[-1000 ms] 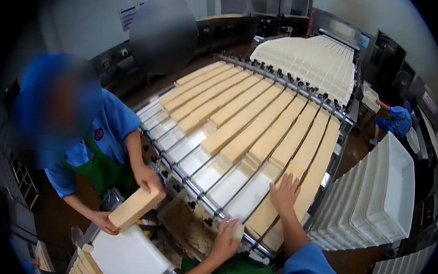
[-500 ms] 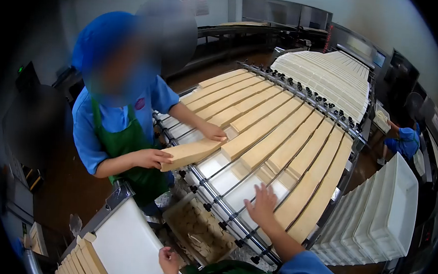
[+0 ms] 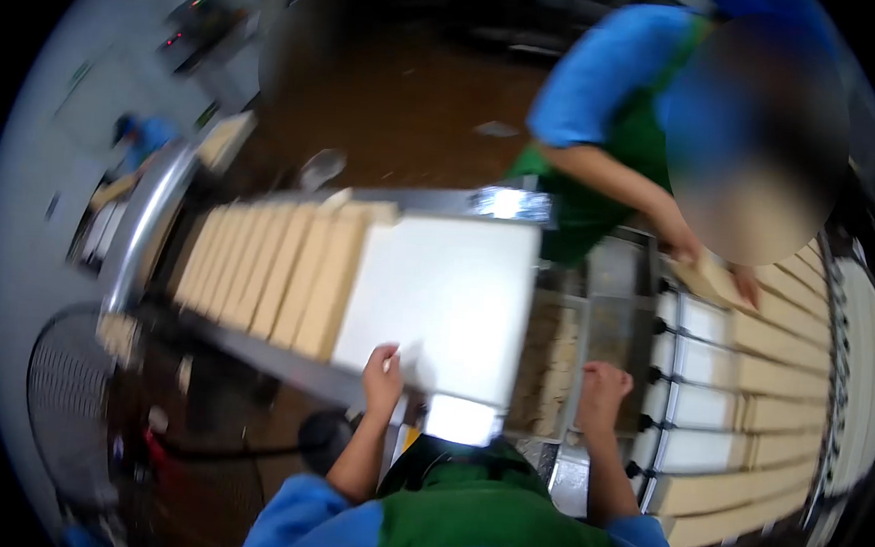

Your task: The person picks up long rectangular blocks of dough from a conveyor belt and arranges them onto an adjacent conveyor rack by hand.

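Observation:
My left hand (image 3: 383,380) is over the near edge of a white board (image 3: 441,294), its fingers curled together; whether something small is in them is hidden. Over the scrap bin (image 3: 547,365) my right hand (image 3: 606,389) hangs with bent fingers, to the left of the slatted conveyor (image 3: 695,405). A row of pale tan blocks (image 3: 272,273) stands side by side at the left end of the white board. More long tan strips (image 3: 777,380) lie across the conveyor at the right.
A co-worker (image 3: 618,114) in blue and green leans over the far part of the conveyor, both hands at a tan strip (image 3: 707,282). A fan (image 3: 70,381) stands at lower left. Another person (image 3: 145,140) is in the left background.
The view has swung left, towards the white board. Both my hands have drawn back close to my body, and the right one is off the strips. The co-worker's block is now over the conveyor.

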A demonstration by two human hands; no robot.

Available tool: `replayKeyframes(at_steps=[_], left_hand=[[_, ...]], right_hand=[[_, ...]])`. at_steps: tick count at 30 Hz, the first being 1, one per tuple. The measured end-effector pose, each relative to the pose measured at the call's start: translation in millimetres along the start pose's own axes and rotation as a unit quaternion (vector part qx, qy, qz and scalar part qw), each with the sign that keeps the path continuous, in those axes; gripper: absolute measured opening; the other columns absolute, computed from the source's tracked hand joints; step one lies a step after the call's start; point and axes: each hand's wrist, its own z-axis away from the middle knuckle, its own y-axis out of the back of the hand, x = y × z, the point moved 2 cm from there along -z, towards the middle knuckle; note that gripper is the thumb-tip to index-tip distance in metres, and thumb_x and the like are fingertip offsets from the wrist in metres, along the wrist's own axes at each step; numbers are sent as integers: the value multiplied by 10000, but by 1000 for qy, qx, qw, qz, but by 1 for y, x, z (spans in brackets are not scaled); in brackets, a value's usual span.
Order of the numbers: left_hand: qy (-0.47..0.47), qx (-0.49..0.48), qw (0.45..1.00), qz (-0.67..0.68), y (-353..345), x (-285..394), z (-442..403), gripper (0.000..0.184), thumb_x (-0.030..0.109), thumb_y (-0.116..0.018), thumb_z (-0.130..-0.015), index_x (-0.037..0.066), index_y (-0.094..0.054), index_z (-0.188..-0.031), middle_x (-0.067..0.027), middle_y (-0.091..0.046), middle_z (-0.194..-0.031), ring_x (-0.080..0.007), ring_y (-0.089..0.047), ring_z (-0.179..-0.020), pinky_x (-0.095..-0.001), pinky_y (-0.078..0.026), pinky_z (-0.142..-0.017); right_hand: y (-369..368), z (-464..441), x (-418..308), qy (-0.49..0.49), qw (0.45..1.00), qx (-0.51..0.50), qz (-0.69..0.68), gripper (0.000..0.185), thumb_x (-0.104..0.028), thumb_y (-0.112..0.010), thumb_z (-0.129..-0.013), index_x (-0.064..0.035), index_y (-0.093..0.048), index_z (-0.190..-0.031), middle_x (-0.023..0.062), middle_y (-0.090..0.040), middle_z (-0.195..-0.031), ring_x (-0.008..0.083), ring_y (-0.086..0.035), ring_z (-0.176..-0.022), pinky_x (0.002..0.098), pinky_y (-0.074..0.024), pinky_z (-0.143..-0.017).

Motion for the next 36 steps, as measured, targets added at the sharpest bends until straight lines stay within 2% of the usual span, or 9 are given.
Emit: replayKeyframes(at_steps=[3,7,9,11,18,20,24,27,36], left_hand=[[46,41,985,-159,36,-40,-15,558,179,-698,-763,1,-456,-1234,-224,-483,-1201,-395,-398,-1153,-486,-306,-1001],[237,75,946,-208,80,-70,-30,828,190,-794,-676,-37,-301,-1302,-276,-272,-1335,-445,-298,-1193,-493,-324,-997],[255,57,940,-221,95,-78,-41,822,168,-796,-669,-43,-303,-1292,-273,-286,-1314,-445,-312,-1184,-484,-330,-995],[269,37,934,-234,100,-90,-49,816,145,-798,-662,-49,-306,-1283,-270,-300,-1293,-445,-327,-1176,-476,-337,-993],[225,-26,968,-104,101,-93,-66,853,88,-829,-593,-69,-313,-1254,-270,-340,-1178,-447,-429,-1086,-428,-405,-955],[195,-35,974,-111,101,-96,-69,857,89,-837,-585,-83,-312,-1239,-274,-340,-1176,-448,-439,-1076,-425,-411,-952],[177,-48,979,-94,104,-91,-70,844,93,-828,-602,-87,-304,-1239,-286,-334,-1200,-453,-441,-1090,-417,-408,-957],[177,-69,977,-100,107,-83,-75,822,90,-819,-617,-84,-305,-1234,-289,-332,-1212,-458,-437,-1100,-415,-406,-960],[228,-170,942,-178,109,-66,-87,827,137,-811,-637,-77,-296,-1247,-281,-380,-1198,-436,-504,-1043,-434,-465,-889]], right_hand=[[-34,-11,-21,5,999,-43,-28,171,-62,-499,-855,-88,-629,-963,79,-627,-859,244,-573,-859,432,-285,-977],[-64,-32,-74,-22,991,-129,-27,186,-138,-524,-885,-77,-614,-1037,91,-630,-853,251,-593,-832,425,-321,-929],[-87,-41,-92,-30,984,-176,-12,187,-169,-545,-879,-76,-615,-1026,95,-631,-874,253,-593,-869,432,-334,-909],[-125,-48,-103,102,988,-108,-34,216,-212,-588,-857,-72,-617,-1019,106,-623,-940,272,-574,-947,440,-350,-872],[-244,-83,-191,159,976,-151,-12,291,-219,-639,-809,-51,-618,-1046,151,-583,-1075,318,-517,-1052,441,-363,-894],[-283,-99,-219,173,967,-184,22,401,-295,-620,-827,-34,-580,-1128,161,-510,-1222,329,-432,-1164,474,-318,-967],[-341,-142,-287,116,955,-251,109,661,-437,-535,-874,-30,-383,-1373,188,-368,-1399,332,-337,-1282,469,-266,-1041],[-371,-171,-326,81,951,-284,94,685,-498,-475,-894,-129,-301,-1445,173,-183,-1509,348,-310,-1311,451,-268,-1064],[-378,-190,-357,-2,925,-353,142,701,-511,-515,-851,-172,-294,-1424,213,-160,-1486,415,-406,-1230,455,-413,-980]])
